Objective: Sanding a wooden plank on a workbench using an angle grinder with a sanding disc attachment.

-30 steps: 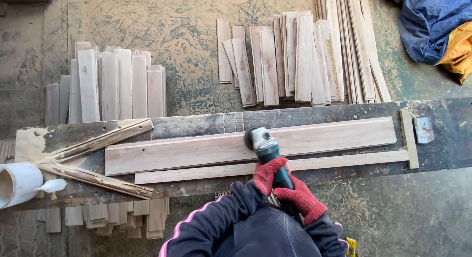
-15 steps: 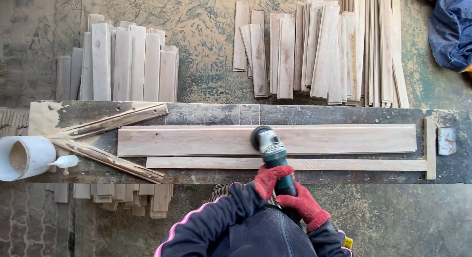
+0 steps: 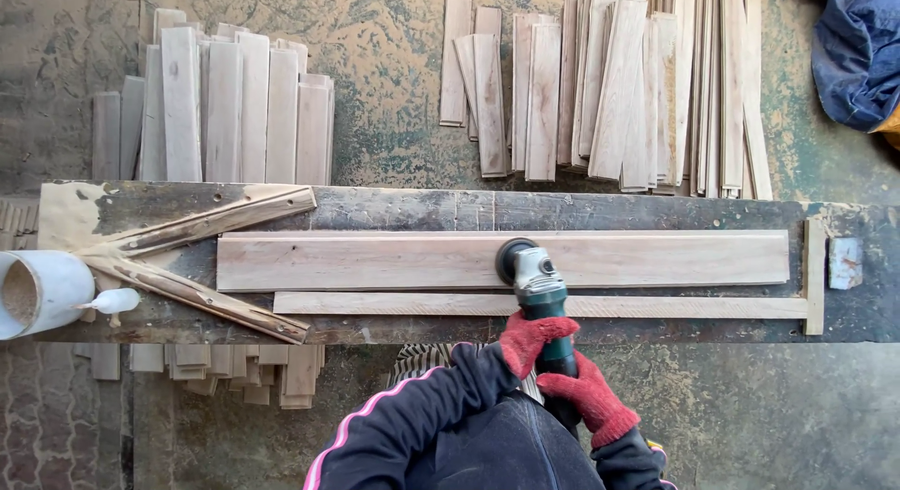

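Note:
A long pale wooden board (image 3: 375, 261) lies lengthwise on a dark workbench (image 3: 656, 213). A green and grey angle grinder (image 3: 534, 279) rests with its round head on the board near its middle. My left hand (image 3: 530, 338), in a red glove, grips the grinder's body just behind the head. My right hand (image 3: 589, 396), also in a red glove, holds the rear handle closer to my body. A thin wooden strip (image 3: 656, 308) lies along the board's near edge, meeting a short upright stop (image 3: 814, 276) at the right end.
Two angled wooden battens (image 3: 197, 260) form a wedge at the bench's left end, beside a white pipe (image 3: 42, 291). Stacks of short boards (image 3: 234, 105) and longer planks (image 3: 609, 87) lie on the dusty floor beyond. Blue cloth (image 3: 858, 49) sits top right.
The grinder and both hands have shifted a little to the right along the board. The view itself has also drifted, so the bench now sits level in the frame.

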